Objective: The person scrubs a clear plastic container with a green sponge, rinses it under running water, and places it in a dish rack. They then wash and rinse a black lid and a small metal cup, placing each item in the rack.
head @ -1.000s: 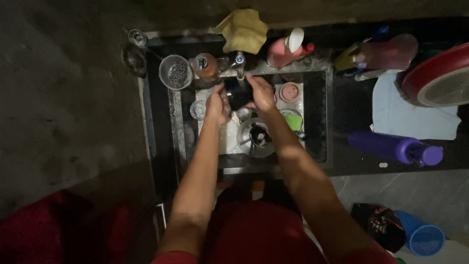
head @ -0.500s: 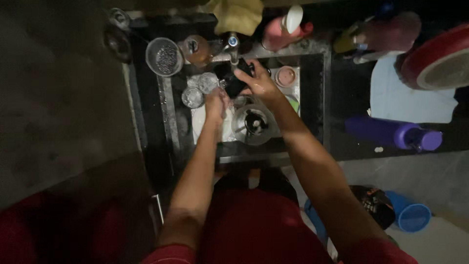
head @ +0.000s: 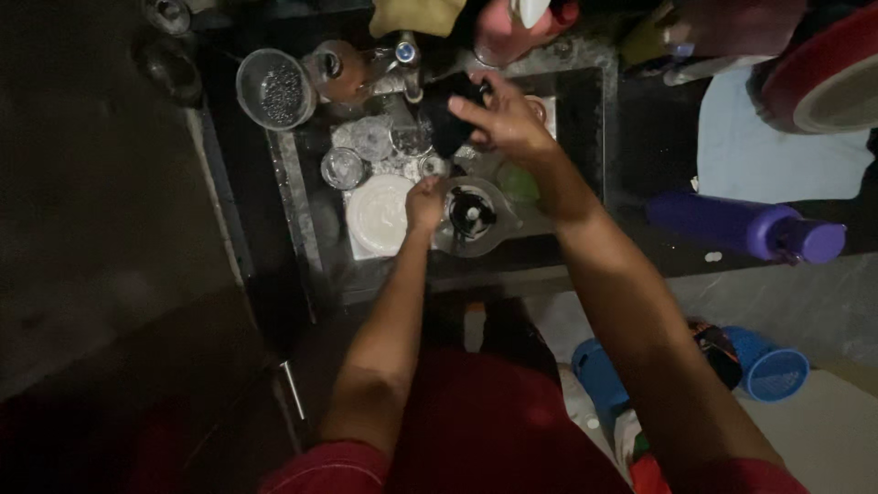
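My right hand has its fingers wrapped around a dark rounded cup under the metal tap. My left hand rests fingers loosely curled, empty, between a white round plate and a clear glass jar.

Dim light; dark stone counter around sink; grey floor; pale floor at right.

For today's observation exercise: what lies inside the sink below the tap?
The sink holds a white plate, clear glasses and a blender jar. The right hand holds a dark object, hiding what lies beneath.
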A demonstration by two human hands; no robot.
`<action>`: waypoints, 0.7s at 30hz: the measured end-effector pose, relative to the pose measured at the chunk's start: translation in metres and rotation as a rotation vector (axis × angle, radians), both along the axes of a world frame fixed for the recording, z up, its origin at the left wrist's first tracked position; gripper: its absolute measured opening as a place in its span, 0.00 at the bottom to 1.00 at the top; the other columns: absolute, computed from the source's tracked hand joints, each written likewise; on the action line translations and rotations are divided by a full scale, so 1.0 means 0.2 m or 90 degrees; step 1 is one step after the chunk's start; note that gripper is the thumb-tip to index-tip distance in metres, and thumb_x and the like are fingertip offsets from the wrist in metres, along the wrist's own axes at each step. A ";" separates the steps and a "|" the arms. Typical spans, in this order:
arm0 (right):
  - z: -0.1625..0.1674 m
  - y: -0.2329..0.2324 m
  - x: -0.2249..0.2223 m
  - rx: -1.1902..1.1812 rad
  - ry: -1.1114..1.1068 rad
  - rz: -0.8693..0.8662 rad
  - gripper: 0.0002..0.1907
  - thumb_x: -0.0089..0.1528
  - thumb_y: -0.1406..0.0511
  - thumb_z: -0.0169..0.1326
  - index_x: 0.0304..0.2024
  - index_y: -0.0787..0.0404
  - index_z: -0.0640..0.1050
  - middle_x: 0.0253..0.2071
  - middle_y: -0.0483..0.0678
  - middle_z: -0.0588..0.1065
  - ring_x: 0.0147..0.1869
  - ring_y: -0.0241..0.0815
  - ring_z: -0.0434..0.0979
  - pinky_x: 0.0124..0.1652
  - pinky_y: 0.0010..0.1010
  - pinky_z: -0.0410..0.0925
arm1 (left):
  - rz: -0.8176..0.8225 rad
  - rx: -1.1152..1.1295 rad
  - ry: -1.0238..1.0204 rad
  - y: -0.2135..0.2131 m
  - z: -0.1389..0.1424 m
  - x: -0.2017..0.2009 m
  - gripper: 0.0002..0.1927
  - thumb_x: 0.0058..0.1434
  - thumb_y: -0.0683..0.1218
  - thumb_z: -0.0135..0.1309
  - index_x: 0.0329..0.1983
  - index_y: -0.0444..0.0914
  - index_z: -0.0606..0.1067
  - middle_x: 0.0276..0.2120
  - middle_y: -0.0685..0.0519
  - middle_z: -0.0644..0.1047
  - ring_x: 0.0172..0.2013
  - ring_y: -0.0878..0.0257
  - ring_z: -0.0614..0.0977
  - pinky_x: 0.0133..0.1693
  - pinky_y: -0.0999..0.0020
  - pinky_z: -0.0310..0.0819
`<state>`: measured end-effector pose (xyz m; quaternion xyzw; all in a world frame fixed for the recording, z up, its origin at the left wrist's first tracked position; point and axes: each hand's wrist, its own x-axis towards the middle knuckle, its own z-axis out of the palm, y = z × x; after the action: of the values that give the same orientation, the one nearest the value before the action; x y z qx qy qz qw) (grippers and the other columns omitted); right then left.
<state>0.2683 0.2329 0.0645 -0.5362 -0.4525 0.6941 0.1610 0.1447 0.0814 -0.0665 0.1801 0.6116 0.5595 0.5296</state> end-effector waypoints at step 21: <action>0.10 -0.09 0.68 0.514 -0.113 0.088 0.26 0.62 0.64 0.71 0.59 0.65 0.77 0.55 0.54 0.79 0.58 0.46 0.80 0.56 0.36 0.73 | -0.534 -0.030 0.542 0.33 -0.04 0.87 0.21 0.62 0.49 0.51 0.57 0.37 0.74 0.46 0.41 0.79 0.41 0.48 0.82 0.41 0.54 0.78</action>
<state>0.4051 0.2148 0.0851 -0.4560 -0.7354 0.4211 0.2718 0.3188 0.1484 -0.0749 0.6028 0.6588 0.1674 0.4178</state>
